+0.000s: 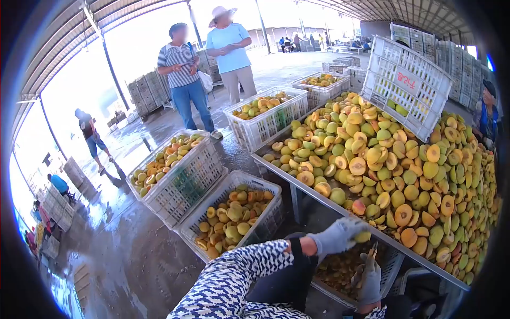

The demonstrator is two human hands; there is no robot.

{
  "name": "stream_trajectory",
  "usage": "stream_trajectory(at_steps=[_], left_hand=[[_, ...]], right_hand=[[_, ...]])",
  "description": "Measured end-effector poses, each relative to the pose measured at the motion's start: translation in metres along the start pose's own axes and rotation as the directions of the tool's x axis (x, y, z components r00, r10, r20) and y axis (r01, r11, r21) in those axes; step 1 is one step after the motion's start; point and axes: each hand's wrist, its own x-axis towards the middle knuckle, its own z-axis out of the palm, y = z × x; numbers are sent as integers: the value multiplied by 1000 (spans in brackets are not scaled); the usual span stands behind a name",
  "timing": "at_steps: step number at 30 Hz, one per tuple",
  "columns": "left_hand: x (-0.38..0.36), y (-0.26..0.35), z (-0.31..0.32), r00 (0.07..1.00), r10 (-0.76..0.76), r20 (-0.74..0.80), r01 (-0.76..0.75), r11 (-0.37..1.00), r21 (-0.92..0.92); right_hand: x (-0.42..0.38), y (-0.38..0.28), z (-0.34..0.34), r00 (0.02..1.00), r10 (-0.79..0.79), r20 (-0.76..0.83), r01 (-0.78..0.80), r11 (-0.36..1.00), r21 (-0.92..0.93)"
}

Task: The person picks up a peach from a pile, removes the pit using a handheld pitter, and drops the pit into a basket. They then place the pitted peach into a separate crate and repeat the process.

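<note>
My left hand, in a grey glove, is closed on a yellow-green fruit near the front edge of a metal table. Lower down, my right hand, also gloved, is closed around a small pointed tool whose tip points up just below the fruit. Under both hands is a crate with brownish bits inside. A large heap of halved and whole fruit covers the table beyond my hands.
A white crate leans tilted on the heap. Fruit-filled crates stand at left, front and behind. Two people stand beyond them. Another person is at far right. The floor looks wet.
</note>
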Motion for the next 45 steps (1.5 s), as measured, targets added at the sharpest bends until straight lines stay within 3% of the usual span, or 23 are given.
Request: stream_trajectory(at_steps=[2, 3, 6, 11, 13, 14, 15, 16, 18, 20, 22, 24, 27, 29, 31, 33, 36, 38, 39, 40, 41, 42, 45], left_hand=[[-30, 18, 30, 994, 11, 105, -7, 999, -42], [-41, 27, 40, 994, -18, 107, 23, 999, -49], [-58, 33, 57, 993, -78, 84, 88, 989, -123], [-58, 27, 69, 998, -56, 25, 60, 984, -168], [-63, 25, 70, 992, -105, -67, 79, 946, -313], [-63, 23, 70, 992, -106, -65, 81, 947, -312], [-63, 21, 72, 965, -246, 90, 239, 686, -687], [-62, 18, 76, 910, -299, 286, 368, 266, -891], [-60, 10, 87, 899, -371, 232, 368, 355, -859], [-62, 6, 94, 820, -465, 333, 416, 85, -905], [-64, 1, 98, 819, -466, 335, 431, 113, -895], [-64, 2, 98, 821, -462, 335, 444, 148, -883], [-62, 8, 98, 786, -546, 291, 463, 208, -861], [-59, 11, 100, 840, -498, 216, 310, 113, -944], [-57, 10, 96, 846, -472, 248, 322, 79, -944], [-57, 9, 93, 853, -433, 293, 350, 56, -935], [-58, 9, 89, 857, -437, 274, 320, 35, -947], [-53, 8, 80, 869, -488, 80, 208, 214, -955], [-52, 4, 82, 792, -601, 107, 193, 79, -978], [-48, 0, 77, 807, -585, 86, 135, 41, -990], [-51, 8, 65, 715, -641, 281, 219, -175, -960], [-51, 0, 73, 745, -647, 161, 121, -107, -987], [-54, 6, 68, 754, -606, 253, 162, -202, -966]], right_hand=[[-1, 7, 12, 986, -154, 64, 135, 963, 235], [-3, 8, 15, 984, -130, 120, 85, 943, 322], [-4, 19, 4, 971, -39, 235, -40, 946, 323], [2, 28, -10, 987, -64, 150, -6, 904, 428], [1, 20, -9, 990, -64, 122, 7, 907, 420], [-1, 15, -9, 992, -97, 75, 69, 948, 312], [-4, 9, -6, 991, -132, 33, 123, 972, 198], [-3, 9, -4, 991, -127, 33, 118, 973, 200], [-1, 7, 1, 980, -186, 65, 183, 982, 57], [-7, 0, 9, 988, -138, 68, 140, 990, -31], [-8, 2, 9, 994, -93, 60, 99, 988, -116], [0, 12, 8, 969, -243, 45, 246, 937, -248], [-1, 11, 9, 969, -248, -4, 240, 944, -225], [-5, 7, 11, 962, -274, -19, 262, 938, -228], [-8, 1, 10, 954, -297, -26, 283, 930, -234], [-13, -3, 8, 987, -157, -26, 147, 960, -237], [-11, -4, 11, 973, -215, -89, 188, 952, -241], [8, 20, 1, 808, -573, -139, 429, 733, -528], [7, 20, -4, 538, -838, 92, 554, 269, -788], [-7, 4, 8, 705, -704, -84, 452, 537, -712], [-9, 7, 11, 657, -750, -77, 464, 483, -742], [-14, 5, 14, 681, -730, -50, 441, 464, -768], [-16, 19, 18, 714, -700, -4, 426, 439, -791]])
